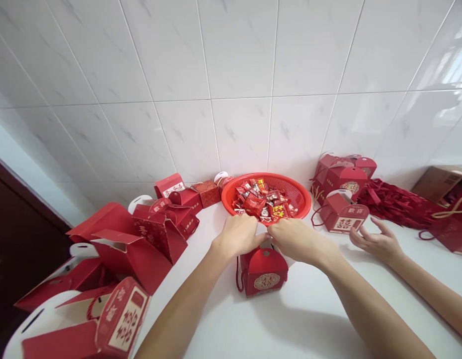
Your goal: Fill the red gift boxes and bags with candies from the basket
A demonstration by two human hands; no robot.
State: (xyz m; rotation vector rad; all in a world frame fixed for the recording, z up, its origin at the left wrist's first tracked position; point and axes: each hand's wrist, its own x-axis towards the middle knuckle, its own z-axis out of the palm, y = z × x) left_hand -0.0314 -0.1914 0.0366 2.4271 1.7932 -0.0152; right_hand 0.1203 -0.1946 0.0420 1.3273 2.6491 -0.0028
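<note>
A red candy box [263, 271] with a gold round emblem and red cord at its sides stands upright on the white table [290, 319]. My left hand [240, 237] is closed at the top left of this box, its fingers curled on the pale top flap. On the other side, my right hand [296, 242] pinches the top of the same box, knuckles close to the left hand. The fingertips are partly hidden behind the flaps. Just behind both hands sits a red plastic basket [304, 199] holding red-wrapped candies [255, 203].
Many red boxes [141, 244], some open, crowd the left side. At the right, another person's hand [380, 242] is beside a red box [343, 212]. More boxes [343, 177], red shredded paper [398, 204] and a cardboard carton [440, 182] lie along the tiled wall.
</note>
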